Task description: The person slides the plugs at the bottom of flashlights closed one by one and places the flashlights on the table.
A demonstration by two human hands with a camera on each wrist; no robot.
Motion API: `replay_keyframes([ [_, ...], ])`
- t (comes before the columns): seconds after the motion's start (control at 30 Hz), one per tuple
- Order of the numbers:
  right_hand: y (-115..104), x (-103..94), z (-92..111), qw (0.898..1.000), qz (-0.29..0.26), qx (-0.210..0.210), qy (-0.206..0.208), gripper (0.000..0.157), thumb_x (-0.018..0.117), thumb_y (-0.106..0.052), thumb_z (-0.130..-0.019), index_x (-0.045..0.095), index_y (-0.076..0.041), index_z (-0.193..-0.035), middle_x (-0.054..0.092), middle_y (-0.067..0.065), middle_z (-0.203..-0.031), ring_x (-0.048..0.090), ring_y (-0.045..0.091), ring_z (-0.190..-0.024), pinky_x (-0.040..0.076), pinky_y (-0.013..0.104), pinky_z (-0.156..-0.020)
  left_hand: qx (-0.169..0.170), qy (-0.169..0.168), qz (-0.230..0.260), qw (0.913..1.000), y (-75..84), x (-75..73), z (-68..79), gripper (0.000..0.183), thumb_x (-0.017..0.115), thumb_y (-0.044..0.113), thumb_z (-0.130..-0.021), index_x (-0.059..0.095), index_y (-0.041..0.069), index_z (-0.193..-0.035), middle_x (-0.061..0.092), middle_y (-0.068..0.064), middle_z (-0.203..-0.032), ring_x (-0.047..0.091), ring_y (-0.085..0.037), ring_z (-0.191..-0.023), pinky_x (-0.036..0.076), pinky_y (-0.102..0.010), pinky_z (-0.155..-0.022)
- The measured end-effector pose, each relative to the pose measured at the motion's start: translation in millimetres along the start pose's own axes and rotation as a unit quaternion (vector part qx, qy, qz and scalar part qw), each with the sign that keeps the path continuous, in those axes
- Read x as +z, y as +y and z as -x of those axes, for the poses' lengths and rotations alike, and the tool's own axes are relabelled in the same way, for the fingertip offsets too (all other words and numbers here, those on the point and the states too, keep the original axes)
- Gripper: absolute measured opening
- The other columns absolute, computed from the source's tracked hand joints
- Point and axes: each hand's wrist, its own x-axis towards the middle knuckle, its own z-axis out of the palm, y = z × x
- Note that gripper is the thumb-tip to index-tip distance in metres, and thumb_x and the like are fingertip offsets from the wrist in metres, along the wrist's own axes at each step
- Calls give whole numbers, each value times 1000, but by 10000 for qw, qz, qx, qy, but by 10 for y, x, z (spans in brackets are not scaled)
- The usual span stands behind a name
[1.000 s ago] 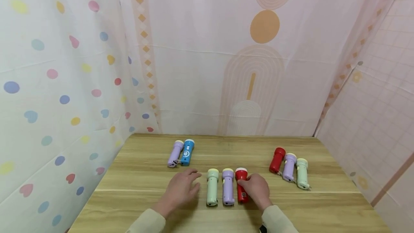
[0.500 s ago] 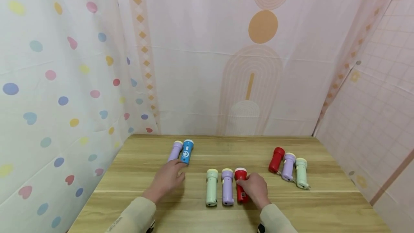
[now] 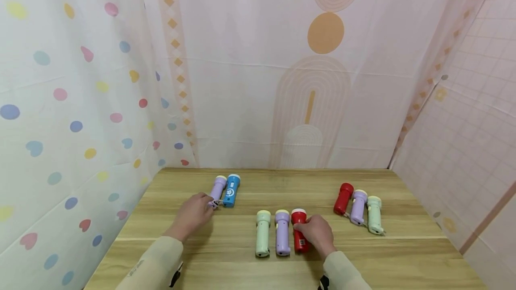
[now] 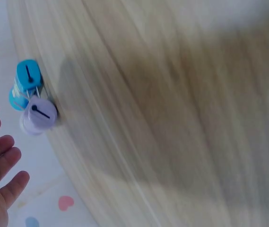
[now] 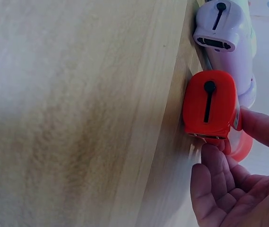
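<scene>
My right hand (image 3: 319, 234) grips a red flashlight (image 5: 209, 104), thumb on one side and fingers on the other. It lies at the right end of a row, beside a purple flashlight (image 3: 282, 232) and a pale green flashlight (image 3: 263, 233). Over at the left, my left hand (image 3: 192, 216) is at the lower end of another purple flashlight (image 3: 218, 188). In the left wrist view its fingers (image 4: 13, 189) are loosely extended and hold nothing. A blue flashlight (image 3: 231, 190) lies right next to that purple one, their plug prongs visible between them.
At the right of the wooden table (image 3: 161, 254) lie a red flashlight (image 3: 343, 198), a purple flashlight (image 3: 359, 207) and a pale green flashlight (image 3: 374, 216), close together. Patterned curtains (image 3: 242, 79) hang along the table's back and sides.
My left hand has moved left, from beside the pale green flashlight, past the blue one, to the far purple flashlight. The right hand stays on the red flashlight.
</scene>
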Motion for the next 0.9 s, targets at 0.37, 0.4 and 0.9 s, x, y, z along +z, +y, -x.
replay_keyframes([
  [0.37,24,-50,-27,9979,-391,436,-294,36,78,-25,-85,64,5,-99,61,12,-86,56,26,-80,48,36,-69,-203,-196,-117,9995,-53,-58,-96,27,67,15,-87,71,-1,-109,65,-19,-106,64,-35,-96,52,-52,-81],
  [0.4,21,-53,-27,9976,-399,470,-306,35,78,-25,-85,65,4,-98,61,11,-86,56,26,-79,47,36,-69,-223,-209,-121,9995,-55,-58,-103,27,67,15,-87,71,-1,-109,65,-18,-107,63,-35,-96,52,-52,-81],
  [0.9,2,4,-22,9993,-32,319,-186,30,78,-29,-85,66,-2,-89,60,7,-79,55,23,-73,43,34,-63,-516,-541,-10,9972,-106,-71,-274,31,65,16,-92,68,-4,-116,63,-24,-114,62,-40,-103,49,-54,-89],
])
